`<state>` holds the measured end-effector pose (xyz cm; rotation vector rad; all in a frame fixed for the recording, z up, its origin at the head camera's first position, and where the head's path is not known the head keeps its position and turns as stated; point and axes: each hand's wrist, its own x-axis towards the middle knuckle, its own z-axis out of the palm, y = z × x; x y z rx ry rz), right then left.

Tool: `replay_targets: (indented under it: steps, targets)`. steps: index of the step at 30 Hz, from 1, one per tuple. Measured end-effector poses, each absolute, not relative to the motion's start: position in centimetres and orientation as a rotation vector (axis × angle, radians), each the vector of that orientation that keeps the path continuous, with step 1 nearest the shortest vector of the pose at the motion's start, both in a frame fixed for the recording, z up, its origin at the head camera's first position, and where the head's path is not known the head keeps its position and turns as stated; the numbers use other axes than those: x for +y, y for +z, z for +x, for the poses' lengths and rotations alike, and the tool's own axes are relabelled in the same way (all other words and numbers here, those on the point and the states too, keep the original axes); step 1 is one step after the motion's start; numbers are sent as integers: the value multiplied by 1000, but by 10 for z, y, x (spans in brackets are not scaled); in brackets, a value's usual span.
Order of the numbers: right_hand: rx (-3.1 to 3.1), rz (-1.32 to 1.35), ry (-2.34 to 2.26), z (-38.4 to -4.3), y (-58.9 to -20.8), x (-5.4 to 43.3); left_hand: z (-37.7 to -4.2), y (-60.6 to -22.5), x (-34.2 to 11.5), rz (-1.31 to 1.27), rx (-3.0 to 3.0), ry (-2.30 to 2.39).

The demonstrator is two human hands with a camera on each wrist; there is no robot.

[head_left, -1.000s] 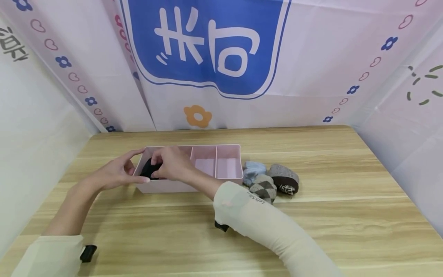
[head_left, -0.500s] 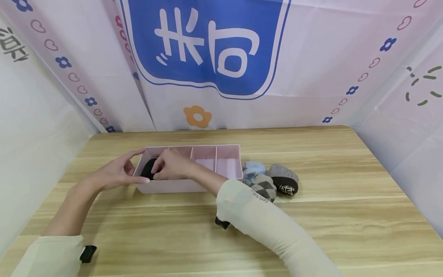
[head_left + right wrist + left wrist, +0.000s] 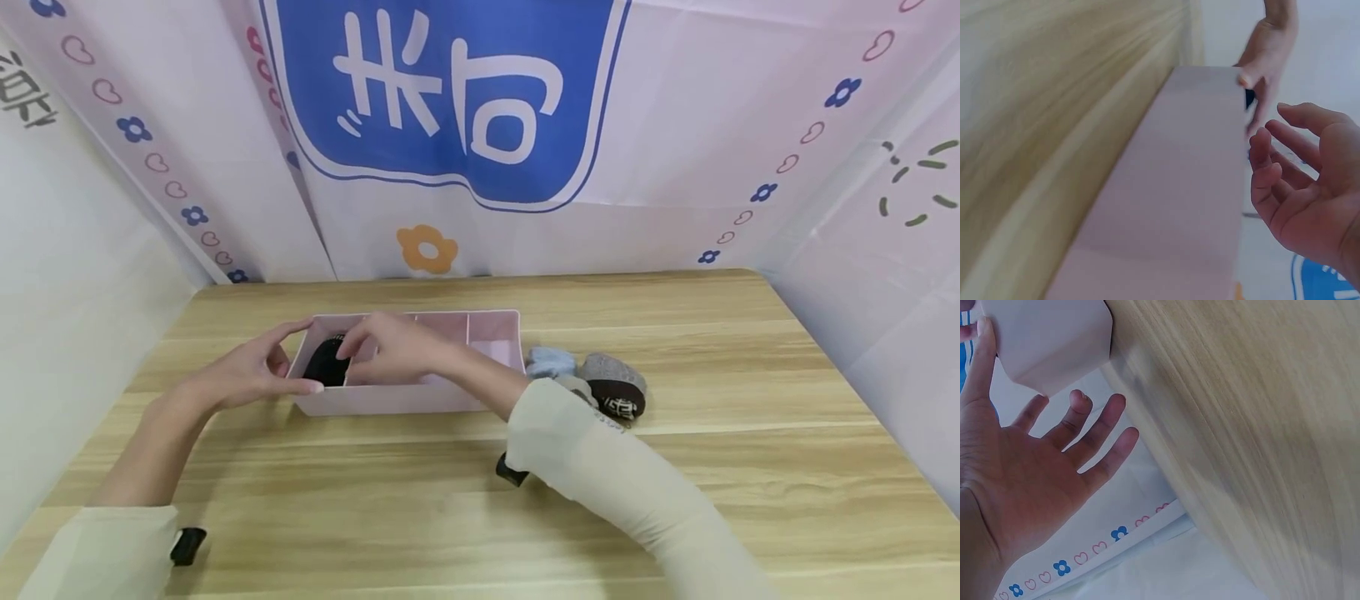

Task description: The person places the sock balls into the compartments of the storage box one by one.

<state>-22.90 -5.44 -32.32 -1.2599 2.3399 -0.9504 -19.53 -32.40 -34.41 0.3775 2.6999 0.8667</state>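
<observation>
A pink divided storage box [image 3: 405,400] stands on the table. My left hand [image 3: 243,371] spans its left end, thumb on the near rim and index finger at the far corner; the left wrist view shows the hand's other fingers [image 3: 1099,434] spread loosely. In the leftmost compartment lies a black rolled sock [image 3: 327,363] with small pale lettering at its upper edge. My right hand [image 3: 397,348] hovers over the compartments just right of that sock, fingers loosely bent. Nothing shows between its fingers in the right wrist view, where the hand [image 3: 1310,181] is apart from the box.
Right of the box lie a light blue rolled sock [image 3: 551,362], a grey and black rolled sock [image 3: 615,386] and a checked sock [image 3: 577,387] partly behind my right sleeve. A printed cloth [image 3: 525,242] hangs behind the wooden table [image 3: 337,500].
My right hand has let go of the black sock, risen slightly and moved right. The sock stays in the leftmost compartment, and my left hand keeps its place on the box.
</observation>
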Motion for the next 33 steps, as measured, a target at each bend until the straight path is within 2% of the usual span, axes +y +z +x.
replay_targets:
  steps: [9,27,33]
  targets:
    - [2287,-1136,-1163,-233,-306,-5,-196,-344,-326,374,2725,857]
    - [2479,-855,-1183,-234,-314,127,-197,-347,-319,375,2672,896]
    - [2524,-795,-1202,-235,-324,157,-196,-347,-322,375,2672,901]
